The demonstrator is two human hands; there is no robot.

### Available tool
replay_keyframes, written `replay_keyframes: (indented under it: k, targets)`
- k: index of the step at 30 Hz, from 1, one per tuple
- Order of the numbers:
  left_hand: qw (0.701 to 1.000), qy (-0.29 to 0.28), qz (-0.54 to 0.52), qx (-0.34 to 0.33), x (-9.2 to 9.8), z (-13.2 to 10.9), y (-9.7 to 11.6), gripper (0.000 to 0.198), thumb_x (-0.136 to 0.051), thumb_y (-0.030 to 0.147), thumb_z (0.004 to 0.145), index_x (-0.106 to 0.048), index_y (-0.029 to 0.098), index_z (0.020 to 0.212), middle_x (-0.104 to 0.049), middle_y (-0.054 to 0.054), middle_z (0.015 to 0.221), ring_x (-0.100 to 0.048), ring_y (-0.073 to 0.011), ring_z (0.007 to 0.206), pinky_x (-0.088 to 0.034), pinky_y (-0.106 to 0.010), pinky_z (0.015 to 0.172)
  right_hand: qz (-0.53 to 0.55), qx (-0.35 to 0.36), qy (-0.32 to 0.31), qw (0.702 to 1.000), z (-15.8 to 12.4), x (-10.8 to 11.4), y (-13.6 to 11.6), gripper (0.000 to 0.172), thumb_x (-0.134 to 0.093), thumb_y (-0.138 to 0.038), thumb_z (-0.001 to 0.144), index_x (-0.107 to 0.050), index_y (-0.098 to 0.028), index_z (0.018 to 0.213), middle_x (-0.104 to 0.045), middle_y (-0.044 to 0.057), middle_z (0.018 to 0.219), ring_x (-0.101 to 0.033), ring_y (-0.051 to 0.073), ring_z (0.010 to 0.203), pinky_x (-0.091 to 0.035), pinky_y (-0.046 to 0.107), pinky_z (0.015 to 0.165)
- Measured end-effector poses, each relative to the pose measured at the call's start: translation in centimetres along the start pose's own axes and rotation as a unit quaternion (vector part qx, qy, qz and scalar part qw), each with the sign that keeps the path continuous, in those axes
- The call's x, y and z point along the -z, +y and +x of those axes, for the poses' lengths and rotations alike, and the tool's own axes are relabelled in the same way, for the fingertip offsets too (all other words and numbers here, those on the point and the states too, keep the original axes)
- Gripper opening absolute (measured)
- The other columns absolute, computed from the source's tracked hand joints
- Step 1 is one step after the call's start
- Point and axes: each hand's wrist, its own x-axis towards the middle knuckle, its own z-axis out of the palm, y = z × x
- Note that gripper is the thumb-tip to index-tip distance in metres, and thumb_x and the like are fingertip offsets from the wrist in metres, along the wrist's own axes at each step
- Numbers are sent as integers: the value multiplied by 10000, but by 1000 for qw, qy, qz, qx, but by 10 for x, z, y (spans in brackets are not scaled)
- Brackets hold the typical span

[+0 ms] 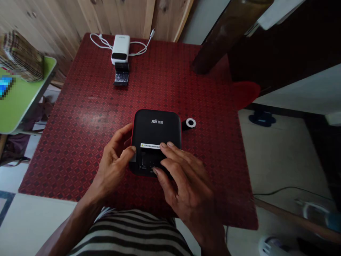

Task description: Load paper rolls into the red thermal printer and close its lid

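A squarish black printer (pixel 157 131) with rounded corners and white FEJE lettering lies flat on the red patterned table (pixel 87 117). My left hand (pixel 113 161) grips its left side, the thumb on the top edge and the fingers curled down the side. Over the dark slot below a white warning label (pixel 149 145) is my right hand (pixel 185 176). Two of its fingertips touch the label's right end, while thumb and index finger come close together at the slot. Whatever they may pinch there is hidden. Beside the printer's right edge lies a black roll with a white end (pixel 190 123).
At the back of the table lies a white power bank (pixel 121 48) with a white cable (pixel 141 49). A partly unrolled shiny black strip (pixel 122 74) sits before it. A dark brown column (pixel 215 39) stands back right. A green table (pixel 29 96) with a plaid bag (pixel 23 57) is left.
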Motion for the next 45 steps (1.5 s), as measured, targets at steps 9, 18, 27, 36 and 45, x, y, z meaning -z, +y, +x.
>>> replay_keyframes:
  k: [9,18,27,36,45]
  targets:
    - [1000,-11,15,-9,15,-20,-10,565,-864,451,1021,-743,334,1561,-752,-68,1622,-704,-347,1522,-613,-482,1222,91,-80,118,986,-33,-6,11,385,-765,-203,1099,-679,-173,1473,-829,171,1438,-773,266,1421,-651,432,1198]
    - [1000,17,12,9,9,-21,-8,497,-844,394,1004,-771,325,1490,-774,-65,1572,-741,-344,1431,-622,-481,1155,149,-237,59,958,-74,-30,1,509,-621,-478,1178,-609,-249,1633,-851,144,1424,-872,305,1229,-759,459,993]
    - [998,39,-18,45,8,-22,-5,499,-874,374,964,-799,326,1455,-784,-54,1538,-682,-362,1499,-516,-525,1268,110,-214,95,966,-64,-33,-4,469,-641,-404,1171,-642,-229,1605,-879,151,1339,-891,297,1144,-772,445,936]
    - [997,50,-20,50,1,-19,-3,500,-865,340,938,-794,286,1430,-788,-71,1521,-715,-347,1447,-537,-518,1246,108,-215,90,966,-68,-32,-3,463,-647,-427,1169,-646,-207,1577,-878,165,1327,-891,298,1129,-758,424,925]
    - [999,20,-16,19,2,-20,-9,540,-797,355,994,-725,265,1521,-744,-102,1611,-695,-341,1488,-567,-497,1217,140,-217,73,963,-67,-30,0,477,-681,-449,1146,-677,-215,1562,-897,145,1279,-902,296,1080,-767,434,910]
